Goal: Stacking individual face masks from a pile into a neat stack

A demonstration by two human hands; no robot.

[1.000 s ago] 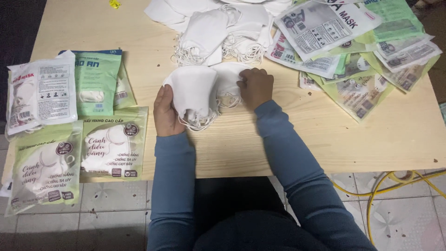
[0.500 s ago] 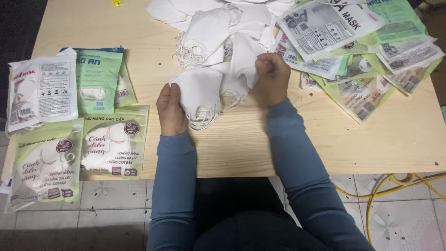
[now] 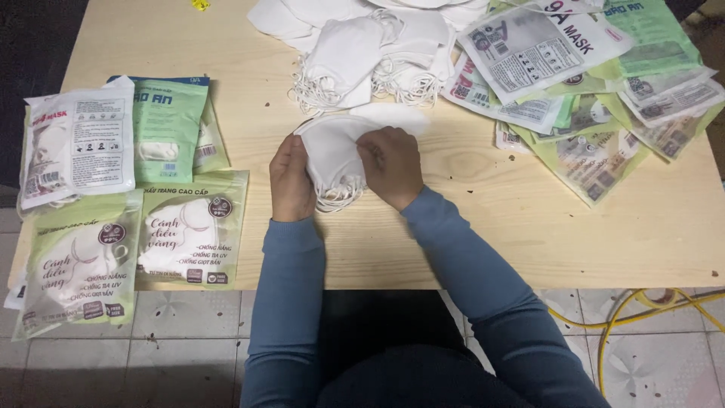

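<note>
Pale wooden tabletop: left hand and right hand pinch stacked white fabric face masks, squaring edges; loose white mask pile at 12 o'clock.

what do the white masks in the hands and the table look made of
White masks: soft matte fabric, probably nonwoven; they fold limply, with thin elastic loops hanging out. Table: pale wood, likely pine board, with visible grain and a dull finish.

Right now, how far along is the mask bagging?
Looks done: filled packets lie at the table's left. In hand: the left hand and right hand grip a stack of white masks. Left: a loose mask pile and flat packets at right.
</note>
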